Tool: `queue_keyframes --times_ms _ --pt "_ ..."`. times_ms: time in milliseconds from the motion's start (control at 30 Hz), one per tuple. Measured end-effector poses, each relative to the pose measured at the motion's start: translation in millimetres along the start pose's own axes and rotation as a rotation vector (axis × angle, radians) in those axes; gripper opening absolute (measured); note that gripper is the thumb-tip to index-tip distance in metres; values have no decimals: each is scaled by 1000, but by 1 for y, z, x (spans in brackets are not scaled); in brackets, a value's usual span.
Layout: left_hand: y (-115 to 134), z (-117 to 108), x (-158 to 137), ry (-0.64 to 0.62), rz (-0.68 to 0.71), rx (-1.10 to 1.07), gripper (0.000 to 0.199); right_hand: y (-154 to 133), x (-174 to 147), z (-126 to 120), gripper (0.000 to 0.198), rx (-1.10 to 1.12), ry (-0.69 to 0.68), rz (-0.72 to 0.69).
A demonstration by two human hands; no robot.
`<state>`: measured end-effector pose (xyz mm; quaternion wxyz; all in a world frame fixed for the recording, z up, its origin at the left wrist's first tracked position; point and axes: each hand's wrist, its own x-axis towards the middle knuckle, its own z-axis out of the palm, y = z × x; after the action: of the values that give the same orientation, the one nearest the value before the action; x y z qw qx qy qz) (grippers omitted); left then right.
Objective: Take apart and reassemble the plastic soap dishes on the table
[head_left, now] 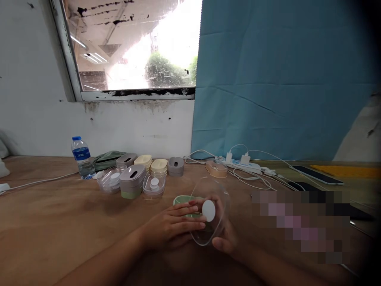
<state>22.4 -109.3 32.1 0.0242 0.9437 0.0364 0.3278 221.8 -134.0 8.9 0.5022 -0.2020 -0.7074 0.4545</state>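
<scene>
In front of me, a clear plastic container with a round white disc is held up on its side. My right hand grips it from the right, its thumb at the near edge and its fingers visible through the clear wall. My left hand has its fingers stretched out flat, with the tips at the container's left side by the disc. It is not clear whether they press on it. Just beyond the left fingers lies a light green piece, partly hidden by hand and container.
Behind left stand a water bottle, a mauve-and-green box, clear containers, cream lids and a grey box. A peach piece, power strip, cables and a phone lie to the right.
</scene>
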Motion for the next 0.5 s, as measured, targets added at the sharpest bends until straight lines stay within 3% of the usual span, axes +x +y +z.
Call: queue_keyframes --times_ms 67,200,267,367,500 --pt "1 -5 -2 27 -72 -13 46 0 3 -9 70 -87 36 -80" --pt "-5 -11 -13 372 -334 -72 49 -4 9 -36 65 -445 131 -88" --pt "-10 -12 -18 459 -427 -80 49 -3 12 -48 63 -626 92 -59" --pt "-16 -13 -19 359 -562 -75 47 4 13 -57 59 -726 -9 33" --pt "-17 -11 -14 72 -628 -71 49 10 13 -54 58 -748 -85 129"
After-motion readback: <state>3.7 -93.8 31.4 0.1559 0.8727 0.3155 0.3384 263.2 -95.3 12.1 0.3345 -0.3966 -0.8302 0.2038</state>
